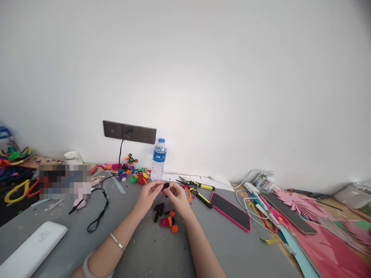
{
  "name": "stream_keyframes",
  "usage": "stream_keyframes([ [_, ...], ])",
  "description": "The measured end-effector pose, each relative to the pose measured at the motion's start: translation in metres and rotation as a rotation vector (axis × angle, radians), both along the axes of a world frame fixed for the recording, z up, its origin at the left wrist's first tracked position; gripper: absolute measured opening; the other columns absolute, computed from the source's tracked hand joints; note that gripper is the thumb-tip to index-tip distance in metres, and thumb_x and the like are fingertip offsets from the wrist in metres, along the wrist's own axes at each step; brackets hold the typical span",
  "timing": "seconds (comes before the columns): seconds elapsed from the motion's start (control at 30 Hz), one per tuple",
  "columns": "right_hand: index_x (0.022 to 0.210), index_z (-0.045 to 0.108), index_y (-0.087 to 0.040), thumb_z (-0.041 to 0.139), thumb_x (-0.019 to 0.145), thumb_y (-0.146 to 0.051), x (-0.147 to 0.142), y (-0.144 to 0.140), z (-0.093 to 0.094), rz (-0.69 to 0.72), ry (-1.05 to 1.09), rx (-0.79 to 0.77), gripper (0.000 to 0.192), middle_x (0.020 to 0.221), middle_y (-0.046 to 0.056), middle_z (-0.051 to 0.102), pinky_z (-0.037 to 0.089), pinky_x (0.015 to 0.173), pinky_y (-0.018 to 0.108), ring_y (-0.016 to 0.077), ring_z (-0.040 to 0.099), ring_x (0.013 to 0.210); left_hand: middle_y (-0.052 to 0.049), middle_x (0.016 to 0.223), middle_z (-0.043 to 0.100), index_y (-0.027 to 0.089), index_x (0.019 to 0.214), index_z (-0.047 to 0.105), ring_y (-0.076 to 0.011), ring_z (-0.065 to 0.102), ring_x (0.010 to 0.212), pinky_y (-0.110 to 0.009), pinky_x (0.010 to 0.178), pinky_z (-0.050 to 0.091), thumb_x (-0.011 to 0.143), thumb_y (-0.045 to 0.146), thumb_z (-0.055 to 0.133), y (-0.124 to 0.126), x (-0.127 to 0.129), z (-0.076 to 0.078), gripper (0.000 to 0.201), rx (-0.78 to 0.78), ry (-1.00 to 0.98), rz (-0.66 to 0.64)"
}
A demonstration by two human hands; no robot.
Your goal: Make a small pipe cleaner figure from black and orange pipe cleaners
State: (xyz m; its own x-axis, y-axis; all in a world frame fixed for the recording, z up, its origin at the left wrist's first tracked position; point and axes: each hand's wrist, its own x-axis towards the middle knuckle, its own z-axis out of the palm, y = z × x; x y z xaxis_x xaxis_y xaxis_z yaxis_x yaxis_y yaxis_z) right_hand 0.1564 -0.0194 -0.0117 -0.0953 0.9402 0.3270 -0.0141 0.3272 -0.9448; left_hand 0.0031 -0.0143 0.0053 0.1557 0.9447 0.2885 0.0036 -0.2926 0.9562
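My left hand (148, 197) and my right hand (177, 196) meet above the grey mat (156, 258), fingertips pinched together. Between them is a small black fuzzy pipe cleaner piece (165, 186), partly covered by the fingers. Just below, a second black fuzzy piece (159, 211) lies on the mat. Beside it rests a pink and orange pipe cleaner figure (167, 222) with black parts. Pliers with yellow and black handles (201, 197) lie to the right of my right hand, jaws apart.
A water bottle (159, 160) stands by the wall, near colourful pipe cleaner figures (142, 175). A pink-edged phone (231, 211) lies right; a white power bank (34, 249) lies left. A black cable (100, 216) hangs from the socket. Coloured paper (333, 247) covers the far right.
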Motion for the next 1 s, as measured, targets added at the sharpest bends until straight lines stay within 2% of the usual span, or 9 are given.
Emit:
stream_keyframes([
  [0.13, 0.070, 0.045, -0.021, 0.063, 0.083, -0.044, 0.001, 0.001, 0.000, -0.020, 0.002, -0.005, 0.032, 0.062, -0.006, 0.042, 0.034, 0.055, 0.023, 0.0112, 0.039, 0.057, -0.009, 0.107, 0.075, 0.018, 0.100, 0.073, -0.0253, 0.068, 0.100, -0.035, 0.086, 0.056, 0.079, 0.038, 0.065, 0.000, 0.001, 0.001, 0.030, -0.021, 0.010, -0.044],
  [0.3, 0.068, 0.038, -0.022, 0.064, 0.081, -0.042, 0.002, -0.001, 0.005, 0.002, 0.046, -0.026, 0.035, 0.060, -0.008, 0.036, 0.031, 0.053, 0.023, 0.0103, 0.035, 0.054, -0.011, 0.107, 0.075, 0.017, 0.102, 0.073, -0.0252, 0.071, 0.094, -0.034, 0.081, 0.058, 0.077, 0.033, 0.067, 0.002, -0.002, -0.001, 0.031, -0.001, 0.053, -0.027],
  [0.43, 0.082, 0.047, -0.023, 0.065, 0.081, -0.041, 0.007, -0.003, 0.012, -0.011, 0.073, 0.000, 0.026, 0.071, -0.004, 0.049, 0.038, 0.059, 0.025, 0.0127, 0.046, 0.061, -0.011, 0.107, 0.075, 0.017, 0.104, 0.073, -0.0258, 0.072, 0.091, -0.036, 0.081, 0.058, 0.079, 0.035, 0.065, 0.003, -0.006, -0.001, 0.032, 0.022, 0.087, 0.014],
  [0.57, 0.107, 0.057, -0.023, 0.065, 0.082, -0.034, 0.013, -0.003, 0.015, -0.062, -0.074, 0.069, 0.029, 0.086, 0.001, 0.059, 0.041, 0.065, 0.028, 0.0163, 0.054, 0.071, -0.010, 0.109, 0.075, 0.019, 0.102, 0.073, -0.0263, 0.070, 0.097, -0.037, 0.085, 0.057, 0.080, 0.032, 0.063, 0.004, -0.007, -0.002, 0.028, 0.075, 0.154, 0.027],
  [0.73, 0.094, 0.066, -0.022, 0.059, 0.086, -0.028, 0.015, -0.004, 0.016, -0.118, -0.282, 0.164, 0.012, 0.090, 0.003, 0.067, 0.040, 0.075, 0.032, 0.0194, 0.059, 0.080, -0.009, 0.105, 0.076, 0.019, 0.099, 0.072, -0.0256, 0.069, 0.097, -0.038, 0.086, 0.055, 0.079, 0.028, 0.062, 0.005, -0.006, -0.004, 0.023, 0.111, 0.199, 0.035],
  [1.0, 0.089, 0.066, -0.021, 0.060, 0.081, -0.024, 0.014, -0.006, 0.018, -0.136, -0.298, 0.159, 0.010, 0.087, 0.002, 0.069, 0.043, 0.074, 0.031, 0.0189, 0.059, 0.077, -0.007, 0.093, 0.074, 0.019, 0.090, 0.064, -0.0231, 0.069, 0.090, -0.036, 0.083, 0.054, 0.079, 0.030, 0.063, 0.003, -0.007, 0.005, 0.016, 0.094, 0.182, 0.037],
])
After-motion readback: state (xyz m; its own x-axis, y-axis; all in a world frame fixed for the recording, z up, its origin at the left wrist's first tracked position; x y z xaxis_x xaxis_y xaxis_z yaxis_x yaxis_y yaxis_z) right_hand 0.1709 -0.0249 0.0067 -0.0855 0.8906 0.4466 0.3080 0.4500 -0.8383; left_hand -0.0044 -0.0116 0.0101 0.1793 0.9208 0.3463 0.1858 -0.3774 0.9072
